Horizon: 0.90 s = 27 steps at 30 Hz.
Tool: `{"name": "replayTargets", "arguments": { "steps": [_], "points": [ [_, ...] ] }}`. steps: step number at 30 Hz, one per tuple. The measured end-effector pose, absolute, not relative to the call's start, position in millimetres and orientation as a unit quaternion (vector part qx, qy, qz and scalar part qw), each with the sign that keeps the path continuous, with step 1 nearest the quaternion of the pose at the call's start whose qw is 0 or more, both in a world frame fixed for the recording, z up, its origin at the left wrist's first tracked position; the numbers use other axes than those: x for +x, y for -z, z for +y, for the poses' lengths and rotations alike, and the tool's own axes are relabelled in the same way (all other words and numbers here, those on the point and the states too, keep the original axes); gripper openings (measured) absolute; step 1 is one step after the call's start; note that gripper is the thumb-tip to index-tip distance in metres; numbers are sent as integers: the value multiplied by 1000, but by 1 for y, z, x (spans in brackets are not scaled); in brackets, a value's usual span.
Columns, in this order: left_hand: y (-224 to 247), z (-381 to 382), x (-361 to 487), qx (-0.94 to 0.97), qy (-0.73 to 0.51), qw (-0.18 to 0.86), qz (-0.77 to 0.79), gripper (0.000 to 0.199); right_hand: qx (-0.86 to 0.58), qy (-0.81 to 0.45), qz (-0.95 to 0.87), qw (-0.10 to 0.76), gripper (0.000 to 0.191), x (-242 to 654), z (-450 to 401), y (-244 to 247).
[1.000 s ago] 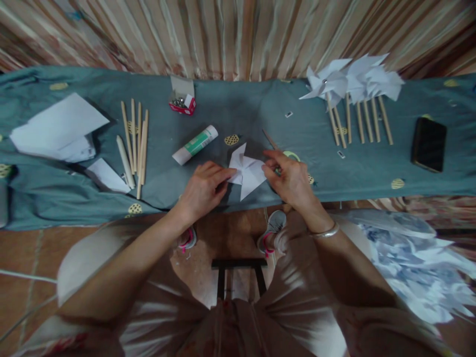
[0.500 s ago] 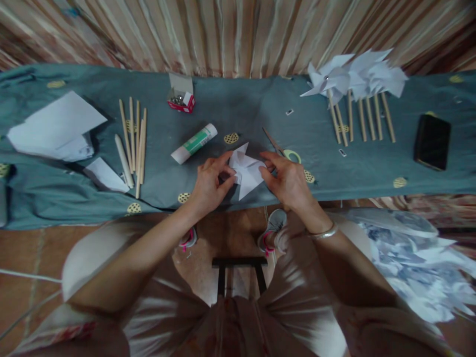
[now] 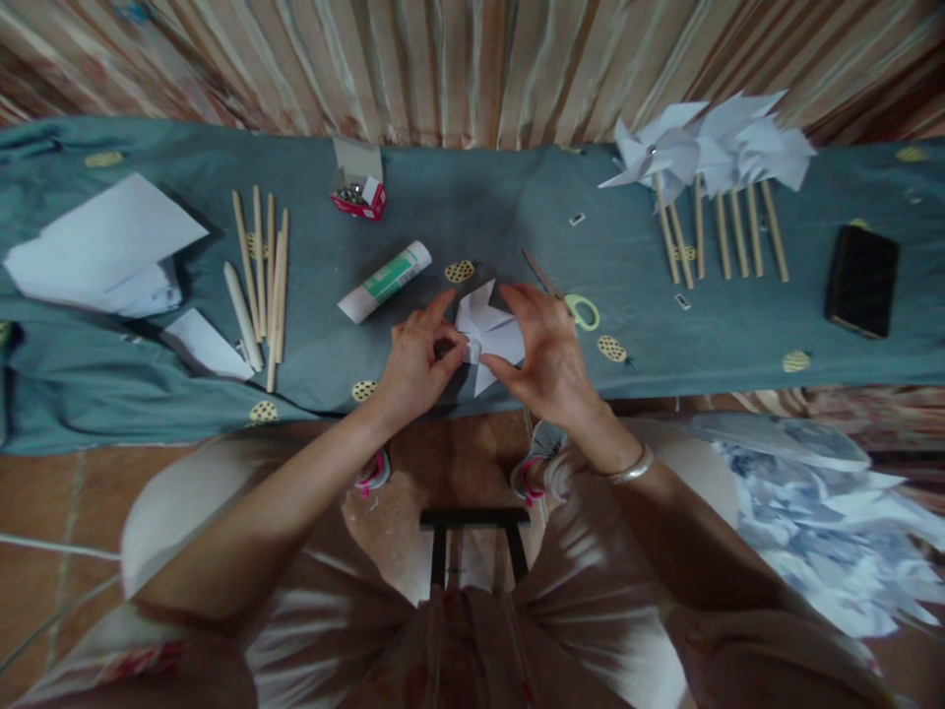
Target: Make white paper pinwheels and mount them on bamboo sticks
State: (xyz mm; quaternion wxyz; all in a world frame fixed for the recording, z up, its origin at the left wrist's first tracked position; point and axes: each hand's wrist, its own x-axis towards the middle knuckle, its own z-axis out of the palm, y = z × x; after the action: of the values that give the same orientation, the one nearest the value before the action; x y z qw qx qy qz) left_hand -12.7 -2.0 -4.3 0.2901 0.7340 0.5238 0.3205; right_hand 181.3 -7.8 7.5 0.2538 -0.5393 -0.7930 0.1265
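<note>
A white folded paper pinwheel (image 3: 502,338) lies near the front edge of the cloth-covered table, between my hands. My left hand (image 3: 422,356) pinches its left side between thumb and fingertips. Around the right side curves my right hand (image 3: 550,356), thumb and fingers spread wide apart, the thumb tip at the paper's lower part. Up and left of the pinwheel is a glue stick (image 3: 385,282) with a green label. Scissors (image 3: 583,312) with light green handles lie just beyond my right hand, partly hidden by it.
Paper sheets (image 3: 110,246) and wooden sticks (image 3: 260,276) lie at the left. A red box (image 3: 359,197) of small metal pieces stands at the back. Finished pinwheels (image 3: 709,148) and a black phone-like object (image 3: 862,281) are at the right; a bag of folded paper (image 3: 827,522) sits below.
My right hand has moved left over the pinwheel's right side and its fingers have opened wider. My left hand keeps its pinch on the paper's left side.
</note>
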Motion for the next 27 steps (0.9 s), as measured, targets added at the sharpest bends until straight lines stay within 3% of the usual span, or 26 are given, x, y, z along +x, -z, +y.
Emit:
{"name": "replayTargets", "arguments": {
  "steps": [27],
  "points": [
    [5,-1,-12,735,-302,303,526,65,-547,-162,-783,248,71,185,-2,1]
  ]
}}
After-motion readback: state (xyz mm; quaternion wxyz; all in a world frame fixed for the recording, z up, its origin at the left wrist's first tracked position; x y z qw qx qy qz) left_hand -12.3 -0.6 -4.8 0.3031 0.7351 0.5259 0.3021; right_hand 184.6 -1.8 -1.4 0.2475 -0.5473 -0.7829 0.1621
